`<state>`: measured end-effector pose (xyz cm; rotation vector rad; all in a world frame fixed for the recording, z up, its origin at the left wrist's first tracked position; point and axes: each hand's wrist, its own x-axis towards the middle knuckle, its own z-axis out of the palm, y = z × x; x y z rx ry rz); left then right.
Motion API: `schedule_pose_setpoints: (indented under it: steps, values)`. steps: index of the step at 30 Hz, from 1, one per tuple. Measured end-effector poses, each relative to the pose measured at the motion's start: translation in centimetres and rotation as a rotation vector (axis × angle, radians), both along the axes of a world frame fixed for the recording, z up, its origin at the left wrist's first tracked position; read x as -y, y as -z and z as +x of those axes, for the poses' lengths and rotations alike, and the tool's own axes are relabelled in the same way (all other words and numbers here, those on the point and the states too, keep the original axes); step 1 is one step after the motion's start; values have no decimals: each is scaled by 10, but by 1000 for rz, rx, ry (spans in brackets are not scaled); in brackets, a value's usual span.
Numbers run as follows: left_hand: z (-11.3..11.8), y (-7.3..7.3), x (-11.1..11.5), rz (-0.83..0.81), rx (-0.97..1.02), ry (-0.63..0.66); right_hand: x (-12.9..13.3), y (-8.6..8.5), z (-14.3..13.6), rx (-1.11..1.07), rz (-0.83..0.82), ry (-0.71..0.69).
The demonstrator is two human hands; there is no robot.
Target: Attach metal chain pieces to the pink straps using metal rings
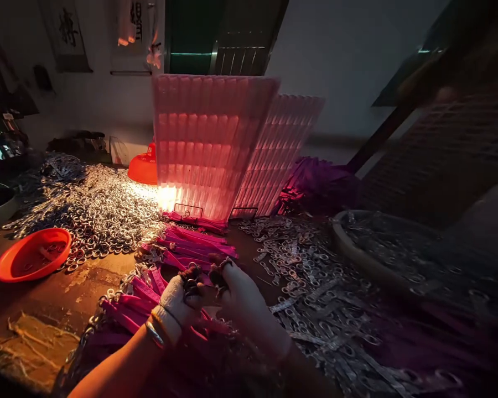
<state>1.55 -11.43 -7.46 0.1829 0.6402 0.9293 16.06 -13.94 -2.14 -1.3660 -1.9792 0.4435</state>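
Note:
My left hand (pixel 179 301), in a pale glove with dark fingertips, is closed over a heap of magenta straps (pixel 178 249); a bracelet circles its wrist. My right hand (pixel 238 296), gloved alike, is closed close beside it. Both sets of fingertips point inward and nearly meet. Magenta strips show between and under the hands, but what the fingers pinch is dark and too small to make out. Many straps end in metal rings. To the right of my right hand lie loose metal clasps (pixel 302 265) with ring ends.
A big pile of metal rings (pixel 103 215) glows under a red lamp (pixel 143 167). A red bowl (pixel 33 255) stands at left. Two clear ribbed plastic panels (pixel 199 143) rise ahead. A round basin (pixel 348 243) of metal pieces and a blurred person (pixel 460 127) are at right.

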Motion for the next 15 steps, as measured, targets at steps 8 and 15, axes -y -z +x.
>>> schedule_pose_setpoints:
  steps: [8, 15]
  values:
    - [22, -2, 11, 266, -441, 187, -14, 23, 28, -257, -189, -59]
    - [18, -11, -4, 242, -435, 287, -23, 32, 35, -486, -315, -2]
